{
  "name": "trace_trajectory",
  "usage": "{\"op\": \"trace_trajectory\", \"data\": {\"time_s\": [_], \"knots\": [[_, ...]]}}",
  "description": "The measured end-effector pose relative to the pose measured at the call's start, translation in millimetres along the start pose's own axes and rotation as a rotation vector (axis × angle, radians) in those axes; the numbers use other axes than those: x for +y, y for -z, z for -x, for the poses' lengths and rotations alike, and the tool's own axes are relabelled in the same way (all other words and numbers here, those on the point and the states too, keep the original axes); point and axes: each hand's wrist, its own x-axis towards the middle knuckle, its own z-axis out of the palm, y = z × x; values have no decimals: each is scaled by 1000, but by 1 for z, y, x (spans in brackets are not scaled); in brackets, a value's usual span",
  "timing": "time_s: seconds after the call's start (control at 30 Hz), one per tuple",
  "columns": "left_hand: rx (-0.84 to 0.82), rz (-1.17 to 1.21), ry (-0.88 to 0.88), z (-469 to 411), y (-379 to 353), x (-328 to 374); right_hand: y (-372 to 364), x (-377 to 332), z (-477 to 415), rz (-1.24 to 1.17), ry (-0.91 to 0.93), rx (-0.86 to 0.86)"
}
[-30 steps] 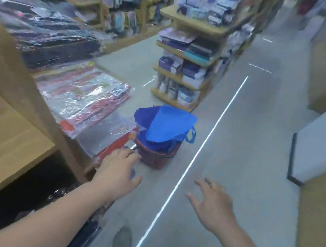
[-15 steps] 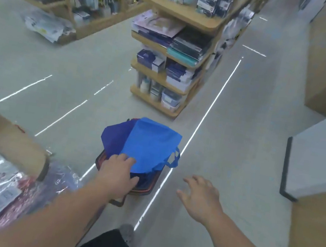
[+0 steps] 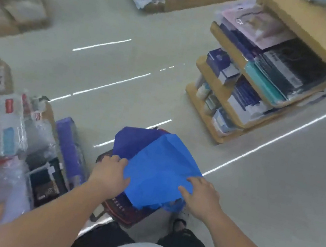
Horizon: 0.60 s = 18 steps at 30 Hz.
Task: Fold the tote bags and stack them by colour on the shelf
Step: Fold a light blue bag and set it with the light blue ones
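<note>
Head view: the bright blue tote bag [image 3: 159, 171] lies on top of a darker blue tote bag [image 3: 131, 142] in the red basket [image 3: 123, 210] on the floor, just ahead of the person's feet. The left hand [image 3: 109, 176] grasps the bag's left edge, thumb on the fabric, as half a second ago. The right hand [image 3: 199, 196] hovered over bare floor then; now its fingers [image 3: 193, 182] lie on the bag's right corner. Through the blur I cannot tell whether it grips or only rests. A wooden shelf unit [image 3: 207, 117] stands beyond, well apart.

L hand [image 3: 110, 175] grips, R hand [image 3: 200, 197] touches blue tote [image 3: 159, 171].
</note>
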Motion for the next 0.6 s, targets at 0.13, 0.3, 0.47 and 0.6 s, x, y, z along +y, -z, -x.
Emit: {"op": "trace_trajectory", "data": {"time_s": [0.13,0.3,0.47,0.6], "knots": [[-52,49,186,-17,-31,24,17,26,-87,88,136,-124],[-52,293,432,-42,-87,29,5,42,-180,200,182,-244],[-128,447,582,-78,-164,7,-39,51,-250,338,189,-224],[-147,562,648,-114,-230,-9,-88,57,-288,291,154,-176]]}}
